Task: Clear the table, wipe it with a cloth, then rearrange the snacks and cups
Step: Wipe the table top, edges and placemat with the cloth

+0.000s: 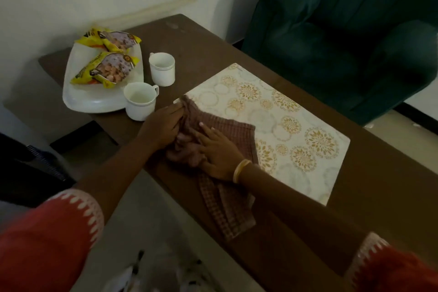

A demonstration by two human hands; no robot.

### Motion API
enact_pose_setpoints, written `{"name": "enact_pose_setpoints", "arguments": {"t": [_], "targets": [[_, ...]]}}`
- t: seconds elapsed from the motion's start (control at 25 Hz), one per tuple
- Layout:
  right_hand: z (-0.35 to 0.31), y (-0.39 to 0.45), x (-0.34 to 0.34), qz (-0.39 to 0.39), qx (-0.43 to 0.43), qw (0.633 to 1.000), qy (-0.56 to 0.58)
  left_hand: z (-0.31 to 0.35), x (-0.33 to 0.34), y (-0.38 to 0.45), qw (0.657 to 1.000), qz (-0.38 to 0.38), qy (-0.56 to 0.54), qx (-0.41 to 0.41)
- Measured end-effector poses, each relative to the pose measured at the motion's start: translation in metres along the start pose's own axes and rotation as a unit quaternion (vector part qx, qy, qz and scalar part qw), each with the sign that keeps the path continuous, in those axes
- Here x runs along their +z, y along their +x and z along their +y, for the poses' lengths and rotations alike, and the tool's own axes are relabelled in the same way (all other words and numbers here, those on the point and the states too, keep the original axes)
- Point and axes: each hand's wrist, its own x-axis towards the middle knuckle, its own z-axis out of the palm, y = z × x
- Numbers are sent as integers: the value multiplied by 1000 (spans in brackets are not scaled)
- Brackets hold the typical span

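Observation:
A brown checked cloth (227, 206) lies bunched on the near edge of the dark brown table (203, 54), partly over a cream floral placemat (291, 125). My left hand (163, 125) grips the cloth's upper corner at the mat's left end. Beside it, my right hand (218, 152), with a bangle on the wrist, presses flat on the cloth. Two white cups (162, 69) (139, 101) stand left of the mat. Next to them a white tray (90, 99) holds two yellow snack packets (106, 69) (111, 39).
A dark green armchair (343, 38) stands beyond the table at the right. A white wall runs behind the tray. Floor shows below the table's near edge, with a dark object at the far left.

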Motion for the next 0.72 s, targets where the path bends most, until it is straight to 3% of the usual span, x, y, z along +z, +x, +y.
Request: {"name": "enact_pose_setpoints", "arguments": {"t": [0.08,0.16,0.28,0.44,0.6,0.72], "targets": [[16,0,1,-19,-62,998,15,2,-1,7,1000,8,-12,-12],[53,14,-5,-10,-49,998,32,2,1,5,1000,10,-11,-14],[128,57,-16,13,98,995,3,-4,4,10,999,23,26,6],[202,85,-32,8,311,950,17,-3,4,9,999,25,33,-5],[166,84,-35,15,369,928,51,-1,2,8,999,34,36,10],[93,57,-27,21,268,961,57,1,2,7,998,44,41,11]]}}
